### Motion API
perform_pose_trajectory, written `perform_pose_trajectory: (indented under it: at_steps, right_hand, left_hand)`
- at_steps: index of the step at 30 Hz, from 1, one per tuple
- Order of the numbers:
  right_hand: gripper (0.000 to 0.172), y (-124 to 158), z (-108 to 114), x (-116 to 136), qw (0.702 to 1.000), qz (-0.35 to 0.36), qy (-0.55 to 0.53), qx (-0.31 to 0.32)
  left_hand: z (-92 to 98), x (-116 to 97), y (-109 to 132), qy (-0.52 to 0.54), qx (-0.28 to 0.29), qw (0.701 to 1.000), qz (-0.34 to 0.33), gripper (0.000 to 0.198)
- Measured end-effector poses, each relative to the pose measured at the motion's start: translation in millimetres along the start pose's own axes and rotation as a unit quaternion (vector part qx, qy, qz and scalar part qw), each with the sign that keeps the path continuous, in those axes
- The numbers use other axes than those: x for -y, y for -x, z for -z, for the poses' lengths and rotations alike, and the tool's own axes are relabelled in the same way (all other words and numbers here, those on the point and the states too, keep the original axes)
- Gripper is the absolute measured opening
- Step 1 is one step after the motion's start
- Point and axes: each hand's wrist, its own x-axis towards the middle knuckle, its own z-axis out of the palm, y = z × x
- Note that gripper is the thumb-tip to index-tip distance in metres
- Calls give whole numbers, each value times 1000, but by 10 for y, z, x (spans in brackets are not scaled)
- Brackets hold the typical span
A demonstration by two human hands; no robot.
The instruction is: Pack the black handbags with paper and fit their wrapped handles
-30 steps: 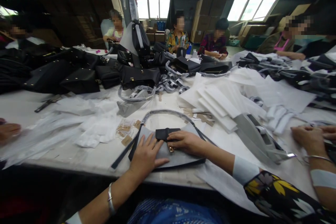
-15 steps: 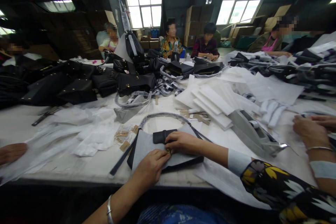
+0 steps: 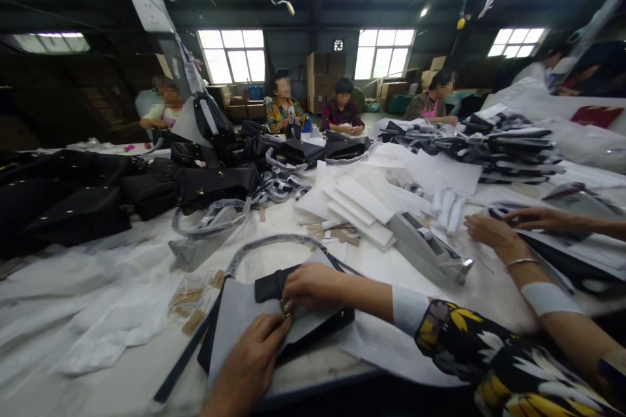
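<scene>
A black handbag (image 3: 337,321) lies before me at the table's edge, a pale grey sheet (image 3: 235,319) covering much of its face. Its curved handle (image 3: 274,239) is wrapped in clear film, and a loose black strap (image 3: 178,358) trails at the left. My right hand (image 3: 313,287) rests over the bag's short black tab (image 3: 268,285), fingers closed around its lower end. Against those fingertips, my left hand (image 3: 257,348) pinches at the same spot. A small gold-coloured metal fitting shows between the hands; its exact form is mostly hidden.
A grey tape dispenser (image 3: 430,251) and white foam sheets (image 3: 357,199) stand to the right. A co-worker's hands (image 3: 493,234) handle another bag there. Black bags (image 3: 78,212) are heaped at left, beside crumpled white wrapping (image 3: 112,300) and tags (image 3: 193,300). More people sit across the table.
My view has tilted up and swung right, so the scene sits lower and further left. Both my hands stay at the bag's tab. The co-worker's bag at right has come into view.
</scene>
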Motion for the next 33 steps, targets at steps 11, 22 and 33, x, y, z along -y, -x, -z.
perform_pose_trajectory:
  at_steps: [11,22,33]
  right_hand:
    - [65,933,770,-1590,804,-578,104,-91]
    - [51,587,896,-874,901,-355,187,-165]
    - [54,382,179,330,998,-47,-30,-22]
  left_hand:
    - [-97,106,83,-31,-18,999,-17,48]
    - [-23,-9,61,2,13,999,32,51]
    - [-88,-2,127,-24,54,996,69,57]
